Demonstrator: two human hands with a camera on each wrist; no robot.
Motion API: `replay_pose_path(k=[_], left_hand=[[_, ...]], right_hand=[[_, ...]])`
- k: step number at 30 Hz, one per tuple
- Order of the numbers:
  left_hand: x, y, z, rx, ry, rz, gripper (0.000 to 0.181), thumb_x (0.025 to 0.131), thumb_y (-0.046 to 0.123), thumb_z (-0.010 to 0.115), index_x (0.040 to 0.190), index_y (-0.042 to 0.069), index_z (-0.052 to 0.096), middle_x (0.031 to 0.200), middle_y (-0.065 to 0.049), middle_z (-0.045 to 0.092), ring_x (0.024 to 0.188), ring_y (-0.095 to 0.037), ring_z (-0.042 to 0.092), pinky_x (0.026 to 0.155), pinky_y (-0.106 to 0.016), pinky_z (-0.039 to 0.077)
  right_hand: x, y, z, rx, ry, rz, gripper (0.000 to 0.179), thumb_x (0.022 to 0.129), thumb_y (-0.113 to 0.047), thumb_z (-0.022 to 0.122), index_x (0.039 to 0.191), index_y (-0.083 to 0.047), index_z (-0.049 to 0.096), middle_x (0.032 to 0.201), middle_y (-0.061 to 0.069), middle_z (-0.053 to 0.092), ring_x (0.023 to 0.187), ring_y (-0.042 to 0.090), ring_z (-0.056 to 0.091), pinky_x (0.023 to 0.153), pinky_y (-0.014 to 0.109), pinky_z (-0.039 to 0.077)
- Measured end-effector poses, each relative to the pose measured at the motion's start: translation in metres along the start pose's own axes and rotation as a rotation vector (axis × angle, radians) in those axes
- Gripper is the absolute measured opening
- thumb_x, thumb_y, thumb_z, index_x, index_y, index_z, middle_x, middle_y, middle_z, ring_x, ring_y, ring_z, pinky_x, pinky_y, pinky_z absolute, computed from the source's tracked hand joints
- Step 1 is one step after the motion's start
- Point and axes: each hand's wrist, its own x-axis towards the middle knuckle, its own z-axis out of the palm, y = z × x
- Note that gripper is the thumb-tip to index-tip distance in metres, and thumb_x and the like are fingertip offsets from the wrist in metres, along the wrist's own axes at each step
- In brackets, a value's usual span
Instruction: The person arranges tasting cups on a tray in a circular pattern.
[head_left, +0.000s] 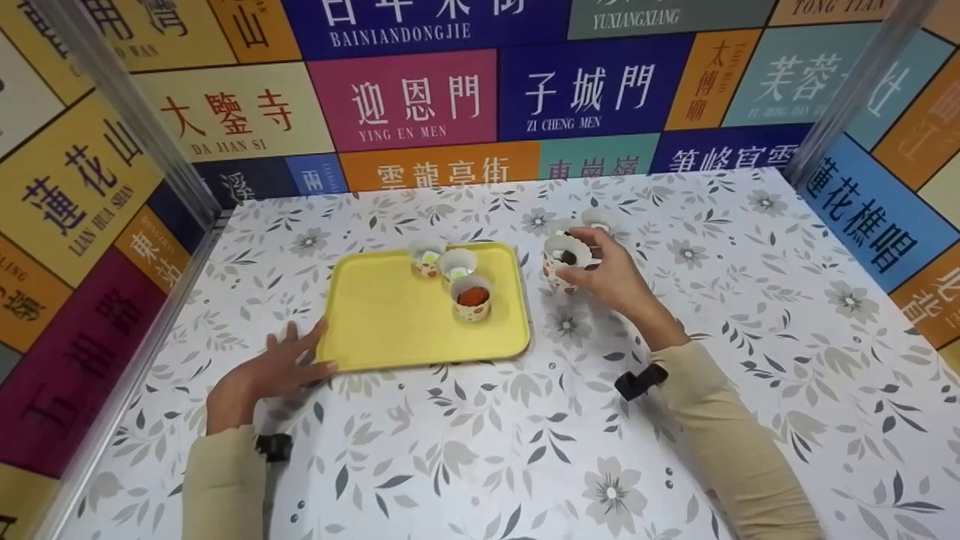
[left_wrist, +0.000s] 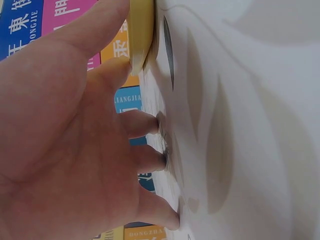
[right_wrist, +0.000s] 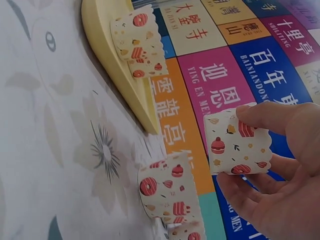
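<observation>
My right hand (head_left: 611, 274) pinches a patterned paper baking cup (right_wrist: 237, 142) between thumb and fingers, to the right of the yellow tray (head_left: 390, 322). Something dark lies inside that cup, and the right wrist view shows it raised off the table. Close by stand more paper cups (right_wrist: 172, 187), partly hidden in the head view. With fingers spread, my left hand (head_left: 274, 367) touches the tray's left edge near its front corner. On the tray's right half sit a cup with orange-red contents (head_left: 472, 297) and two cups with green and white contents (head_left: 427, 259).
The table (head_left: 450, 450) wears a white cloth printed with grey flowers and leaves. Coloured panels with lettering (head_left: 405, 97) rise behind it and along both sides. Metal posts (head_left: 142, 112) stand at the back corners.
</observation>
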Motion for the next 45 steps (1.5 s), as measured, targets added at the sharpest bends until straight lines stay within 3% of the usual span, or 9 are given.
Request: replay_pose_path(k=[15, 22, 28, 39, 45], left_hand=[[0.0, 0.001, -0.001, -0.006, -0.002, 0.006, 0.096, 0.093, 0.064, 0.056, 0.161, 0.032, -0.003, 0.163, -0.021, -0.026, 0.144, -0.051, -0.032, 0.11, -0.078, -0.014], [0.0, -0.001, -0.001, 0.037, -0.004, 0.044, 0.098, 0.094, 0.062, 0.055, 0.161, 0.022, -0.003, 0.161, -0.029, -0.023, 0.143, -0.058, -0.028, 0.11, -0.081, -0.005], [0.001, -0.001, -0.001, 0.042, 0.003, 0.013, 0.098, 0.093, 0.065, 0.055, 0.161, 0.026, -0.003, 0.162, -0.026, -0.024, 0.144, -0.054, -0.029, 0.111, -0.079, -0.008], [0.001, 0.0, 0.0, 0.016, 0.001, -0.004, 0.094, 0.093, 0.064, 0.055, 0.161, 0.031, -0.002, 0.163, -0.021, -0.025, 0.145, -0.05, -0.031, 0.111, -0.077, -0.012], [0.002, -0.001, 0.001, 0.006, -0.002, -0.006, 0.094, 0.094, 0.062, 0.056, 0.161, 0.032, -0.002, 0.163, -0.02, -0.026, 0.145, -0.049, -0.032, 0.111, -0.077, -0.013]], right_hand=[[-0.007, -0.019, 0.019, -0.032, -0.059, -0.041, 0.069, 0.088, -0.02, 0.076, 0.149, -0.014, 0.044, 0.157, 0.011, 0.043, 0.136, 0.036, 0.046, 0.113, 0.051, 0.042], [-0.012, -0.032, 0.026, -0.02, -0.08, -0.072, 0.07, 0.088, -0.018, 0.077, 0.15, -0.011, 0.044, 0.157, 0.012, 0.043, 0.135, 0.032, 0.049, 0.113, 0.048, 0.042], [-0.018, -0.042, 0.033, -0.035, -0.095, -0.082, 0.07, 0.088, -0.018, 0.077, 0.149, -0.013, 0.044, 0.156, 0.013, 0.044, 0.128, 0.031, 0.053, 0.105, 0.046, 0.047], [-0.026, -0.055, 0.056, -0.105, -0.172, -0.099, 0.068, 0.087, -0.022, 0.078, 0.147, -0.014, 0.047, 0.155, 0.009, 0.047, 0.138, 0.032, 0.048, 0.109, 0.045, 0.047], [-0.033, -0.058, 0.069, -0.149, -0.181, -0.161, 0.07, 0.084, -0.025, 0.08, 0.146, -0.012, 0.05, 0.15, 0.01, 0.052, 0.133, 0.033, 0.052, 0.106, 0.047, 0.048]])
